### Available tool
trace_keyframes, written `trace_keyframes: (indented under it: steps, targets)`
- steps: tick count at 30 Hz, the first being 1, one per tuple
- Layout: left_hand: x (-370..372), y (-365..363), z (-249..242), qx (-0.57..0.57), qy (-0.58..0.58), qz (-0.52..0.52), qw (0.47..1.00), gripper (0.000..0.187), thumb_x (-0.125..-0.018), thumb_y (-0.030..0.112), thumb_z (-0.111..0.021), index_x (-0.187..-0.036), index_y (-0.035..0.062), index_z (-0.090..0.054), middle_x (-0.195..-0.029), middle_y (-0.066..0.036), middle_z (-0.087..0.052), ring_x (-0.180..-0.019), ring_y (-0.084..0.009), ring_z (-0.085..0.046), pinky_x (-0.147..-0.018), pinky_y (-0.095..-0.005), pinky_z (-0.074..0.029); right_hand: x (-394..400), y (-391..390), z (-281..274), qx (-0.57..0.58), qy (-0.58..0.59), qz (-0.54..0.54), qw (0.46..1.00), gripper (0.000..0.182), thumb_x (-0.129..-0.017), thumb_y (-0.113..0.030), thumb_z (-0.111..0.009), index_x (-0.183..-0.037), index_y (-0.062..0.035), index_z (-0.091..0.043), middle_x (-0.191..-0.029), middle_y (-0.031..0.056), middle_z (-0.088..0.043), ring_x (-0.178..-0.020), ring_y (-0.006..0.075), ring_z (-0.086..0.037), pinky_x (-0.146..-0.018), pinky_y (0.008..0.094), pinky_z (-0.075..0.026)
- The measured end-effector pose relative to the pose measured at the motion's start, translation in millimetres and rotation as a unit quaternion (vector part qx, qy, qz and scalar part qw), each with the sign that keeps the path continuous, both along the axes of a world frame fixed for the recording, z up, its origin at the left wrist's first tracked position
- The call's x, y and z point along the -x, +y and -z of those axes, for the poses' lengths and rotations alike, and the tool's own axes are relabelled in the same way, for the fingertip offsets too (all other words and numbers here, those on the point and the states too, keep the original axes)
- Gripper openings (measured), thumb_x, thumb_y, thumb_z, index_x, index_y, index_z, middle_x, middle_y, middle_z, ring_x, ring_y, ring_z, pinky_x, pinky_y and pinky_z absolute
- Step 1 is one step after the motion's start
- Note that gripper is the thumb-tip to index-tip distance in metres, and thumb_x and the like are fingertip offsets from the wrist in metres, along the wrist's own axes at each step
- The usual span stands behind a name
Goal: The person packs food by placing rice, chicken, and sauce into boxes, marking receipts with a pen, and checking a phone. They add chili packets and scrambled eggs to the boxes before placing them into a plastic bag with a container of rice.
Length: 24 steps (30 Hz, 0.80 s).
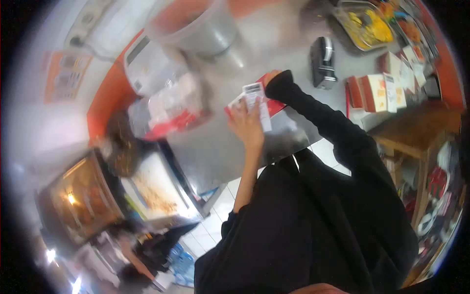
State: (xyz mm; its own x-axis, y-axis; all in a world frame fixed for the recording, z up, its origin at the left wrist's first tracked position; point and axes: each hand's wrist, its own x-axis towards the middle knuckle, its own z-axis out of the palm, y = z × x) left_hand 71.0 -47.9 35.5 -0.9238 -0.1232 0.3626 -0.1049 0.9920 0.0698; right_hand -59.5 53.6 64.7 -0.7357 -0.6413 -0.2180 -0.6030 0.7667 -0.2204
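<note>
My left hand [248,122] lies on a long white printed receipt [265,115], fingers stretched out and spread over it. Under the receipt is a flat red-and-white package [275,107] on the steel table [210,152]. At the package's far right edge is my right hand [274,77], mostly covered by a black sleeve cuff that hides its fingers. A black tape dispenser [323,66] with a roll of tape stands to the right of that hand.
Red-and-white boxes [374,93] with slips on them stand at the right. Behind them is a clear tray [364,27] of yellow food. A large clear tub [196,29], a white device [154,63] and plastic-wrapped packs [171,103] occupy the left. Another person [142,255] is at lower left.
</note>
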Motion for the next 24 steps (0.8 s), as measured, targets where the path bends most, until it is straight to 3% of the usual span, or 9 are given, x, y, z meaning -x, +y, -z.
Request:
trace_keyframes:
  steps: [2, 4, 6, 7, 8, 10, 12, 13, 24]
  targets:
    - [0.8, -4.2, 1.8, 0.013, 0.066, 0.014, 0.998, 0.032, -0.073, 0.018, -0.053, -0.103, 0.0247, -0.054, -0.098, -0.008, -0.051, -0.092, -0.0302, -0.046, -0.078, -0.0465, -0.034, 5.4, 10.7, 20.8, 0.045, 0.014, -0.031, 0.998, 0.022, -0.062, -0.031, -0.057, -0.065, -0.0085, -0.059, -0.062, 0.0124, -0.058, -0.061, 0.0240, -0.059, -0.051, 0.0393, -0.045]
    - [0.7, 7.4, -25.6, -0.211, 0.023, -0.027, 0.977, 0.023, -0.073, 0.019, -0.051, -0.094, 0.0116, -0.057, -0.091, -0.010, -0.054, -0.088, -0.0300, -0.049, -0.075, -0.0404, -0.039, -17.6, 20.1, 10.6, 0.077, -0.060, 0.184, 0.978, 0.017, -0.066, -0.022, -0.050, -0.064, -0.0075, -0.058, -0.057, 0.0153, -0.056, -0.053, 0.0259, -0.057, -0.047, 0.0393, -0.043]
    - [-9.5, -28.5, 22.6, 0.021, 0.147, 0.113, 0.982, 0.021, -0.074, 0.021, -0.051, -0.088, 0.0076, -0.059, -0.095, -0.014, -0.055, -0.088, -0.0284, -0.050, -0.073, -0.0396, -0.039, -61.1, 48.4, 63.7, 0.108, 0.112, 0.088, 0.984, 0.016, -0.065, -0.020, -0.050, -0.059, -0.0061, -0.055, -0.055, 0.0136, -0.051, -0.052, 0.0281, -0.052, -0.042, 0.0404, -0.038]
    - [-16.3, -33.0, 25.5, -0.017, 0.127, 0.089, 0.988, 0.022, -0.076, 0.021, -0.049, -0.089, 0.0063, -0.059, -0.098, -0.015, -0.054, -0.088, -0.0287, -0.050, -0.073, -0.0382, -0.039, -93.4, 77.7, 65.2, 0.083, 0.135, 0.145, 0.977, 0.016, -0.065, -0.020, -0.050, -0.059, -0.0061, -0.055, -0.055, 0.0136, -0.051, -0.052, 0.0281, -0.052, -0.042, 0.0404, -0.038]
    - [-17.2, -54.0, 37.3, -0.275, 0.064, 0.101, 0.954, 0.026, -0.078, 0.021, -0.047, -0.093, 0.0034, -0.057, -0.097, -0.014, -0.054, -0.086, -0.0280, -0.051, -0.073, -0.0375, -0.040, -133.9, 105.2, 66.3, 0.121, 0.081, 0.157, 0.977, 0.014, -0.064, -0.021, -0.052, -0.060, -0.0075, -0.054, -0.058, 0.0118, -0.052, -0.056, 0.0275, -0.053, -0.047, 0.0401, -0.041]
    - [-8.9, -47.1, -4.7, -0.254, 0.116, 0.032, 0.960, 0.026, -0.078, 0.021, -0.046, -0.093, 0.0032, -0.057, -0.097, -0.014, -0.054, -0.086, -0.0280, -0.051, -0.073, -0.0375, -0.040, -182.1, 154.4, 96.7, 0.162, -0.113, 0.132, 0.971, 0.014, -0.066, -0.022, -0.054, -0.067, -0.0076, -0.054, -0.066, 0.0107, -0.055, -0.065, 0.0284, -0.056, -0.059, 0.0405, -0.045]
    - [-1.3, -16.5, -46.2, -0.175, 0.208, -0.003, 0.962, 0.026, -0.079, 0.022, -0.045, -0.093, 0.0031, -0.057, -0.096, -0.015, -0.054, -0.085, -0.0280, -0.051, -0.072, -0.0374, -0.040, -237.5, 240.0, 2.4, 0.060, -0.290, 0.287, 0.911, 0.032, -0.067, -0.030, -0.062, -0.082, -0.0043, -0.053, -0.079, 0.0142, -0.057, -0.079, 0.0312, -0.056, -0.068, 0.0393, -0.045]
    - [3.1, 7.7, -59.5, -0.172, 0.233, 0.005, 0.957, 0.026, -0.079, 0.022, -0.045, -0.093, 0.0031, -0.057, -0.096, -0.015, -0.054, -0.085, -0.0280, -0.051, -0.072, -0.0374, -0.040, -279.8, 274.4, 75.3, 0.046, -0.261, 0.304, 0.915, 0.041, -0.062, -0.034, -0.066, -0.086, -0.0041, -0.052, -0.079, 0.0155, -0.057, -0.080, 0.0320, -0.055, -0.069, 0.0390, -0.044]
    - [-118.5, 472.0, -82.8, -0.353, 0.170, 0.521, 0.758, 0.027, -0.081, 0.022, -0.041, -0.093, 0.0025, -0.055, -0.093, -0.016, -0.054, -0.082, -0.0280, -0.051, -0.071, -0.0372, -0.040, -526.7, 555.2, 41.1, 0.094, -0.102, 0.736, 0.663, 0.030, -0.067, -0.034, -0.062, -0.075, -0.0077, -0.050, -0.070, 0.0111, -0.055, -0.071, 0.0293, -0.054, -0.058, 0.0392, -0.041]
